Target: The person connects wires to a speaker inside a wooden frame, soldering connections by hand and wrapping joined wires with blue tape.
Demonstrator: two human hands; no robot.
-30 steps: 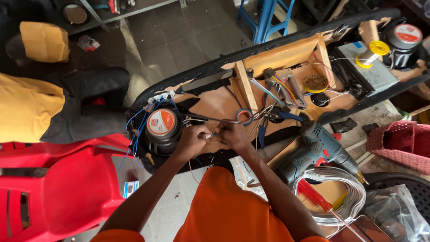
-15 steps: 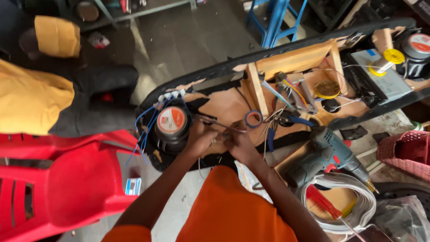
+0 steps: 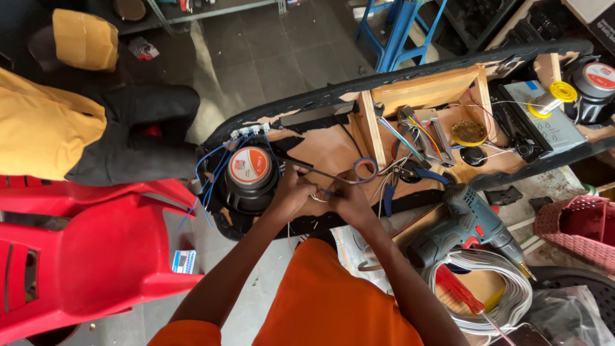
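Cluttered workshop floor, long wooden speaker board (image 3: 448, 90) propped across it. Your left hand (image 3: 291, 192) and right hand (image 3: 343, 195) pinch thin wires (image 3: 318, 197) together beside the round speaker (image 3: 248, 176). Risk: tugging could snap the joint, strands being so fine

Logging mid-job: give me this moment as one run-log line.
left hand: pinching thin wires | right hand: pinching same wires | beside: speaker, tape roll | drill: lying unused
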